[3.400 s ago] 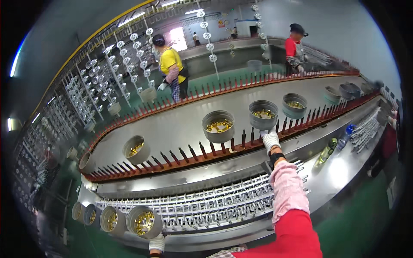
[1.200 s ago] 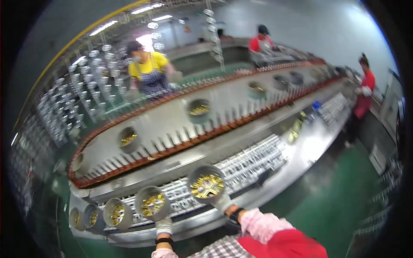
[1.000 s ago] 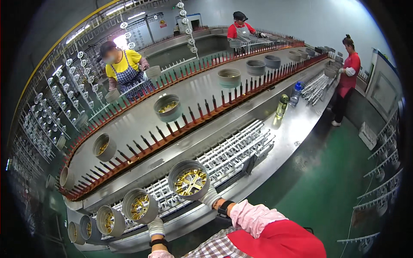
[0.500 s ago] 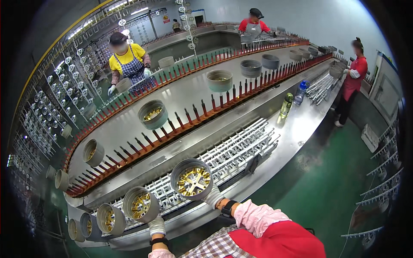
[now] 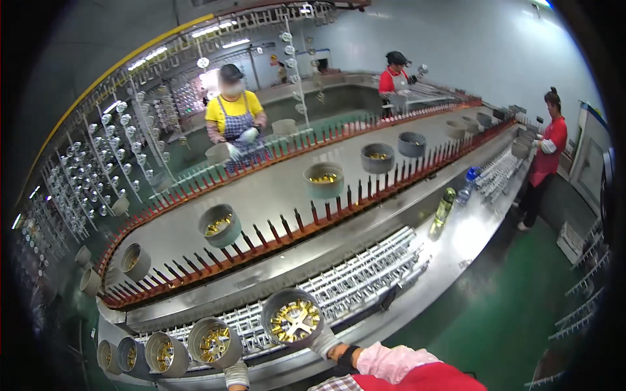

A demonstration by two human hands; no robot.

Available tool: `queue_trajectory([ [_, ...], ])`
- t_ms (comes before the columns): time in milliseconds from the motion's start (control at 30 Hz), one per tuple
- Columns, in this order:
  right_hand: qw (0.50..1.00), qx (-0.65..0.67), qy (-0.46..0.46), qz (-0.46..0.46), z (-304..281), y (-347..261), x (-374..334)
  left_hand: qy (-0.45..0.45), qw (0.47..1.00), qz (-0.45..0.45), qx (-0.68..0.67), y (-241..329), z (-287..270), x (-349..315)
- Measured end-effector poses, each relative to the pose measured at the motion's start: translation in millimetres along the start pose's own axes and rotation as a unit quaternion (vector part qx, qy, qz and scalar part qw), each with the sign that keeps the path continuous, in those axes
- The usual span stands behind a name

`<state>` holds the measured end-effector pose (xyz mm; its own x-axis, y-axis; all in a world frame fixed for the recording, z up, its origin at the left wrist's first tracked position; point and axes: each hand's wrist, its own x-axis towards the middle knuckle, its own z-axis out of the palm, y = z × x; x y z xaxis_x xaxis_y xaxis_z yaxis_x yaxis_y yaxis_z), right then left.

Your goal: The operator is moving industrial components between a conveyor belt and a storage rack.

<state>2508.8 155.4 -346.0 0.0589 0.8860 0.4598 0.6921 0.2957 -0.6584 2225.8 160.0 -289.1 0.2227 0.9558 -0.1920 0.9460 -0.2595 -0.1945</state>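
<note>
The counter (image 5: 445, 266) carries metal racks (image 5: 365, 272). At their near edge, a grey tub (image 5: 288, 298) is held at its lower side by the right grip (image 5: 324, 342). The adjacent tub (image 5: 235, 352) contacts the left grip (image 5: 237, 373), whose closure cannot be determined. Gold-coloured parts (image 5: 283, 317) lie inside both.

White knit gloves (image 5: 323, 344), black wristband (image 5: 351, 356), pale pink sleeve (image 5: 394, 362), red garment (image 5: 427, 379), checked cloth (image 5: 338, 384)

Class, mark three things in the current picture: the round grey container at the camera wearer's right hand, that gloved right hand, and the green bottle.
Round grey container (image 5: 287, 298): head view, on its inner wall.
Right hand (image 5: 324, 343): head view, middle of the glove.
Green bottle (image 5: 443, 212): head view, middle of its body.
</note>
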Motion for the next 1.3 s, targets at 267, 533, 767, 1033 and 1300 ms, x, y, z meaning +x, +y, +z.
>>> queue_trajectory([
  [267,0.836,0.271,-0.459,0.128,-200,55,58,0.088,0.991,-0.063,-0.080,34,41,17],
  [533,0.966,0.092,0.092,0.225,-307,264,232,-0.008,0.978,-0.138,-0.158,93,17,27],
  [767,0.968,0.074,0.160,0.178,-267,438,323,0.028,0.971,-0.152,-0.182,139,22,54],
  [1033,0.943,0.207,0.154,0.211,-244,358,308,-0.053,0.936,-0.261,-0.230,194,-22,41],
  [1300,0.968,-0.233,-0.007,0.089,-248,371,344,0.356,0.466,-0.380,-0.715,302,-1,59],
])
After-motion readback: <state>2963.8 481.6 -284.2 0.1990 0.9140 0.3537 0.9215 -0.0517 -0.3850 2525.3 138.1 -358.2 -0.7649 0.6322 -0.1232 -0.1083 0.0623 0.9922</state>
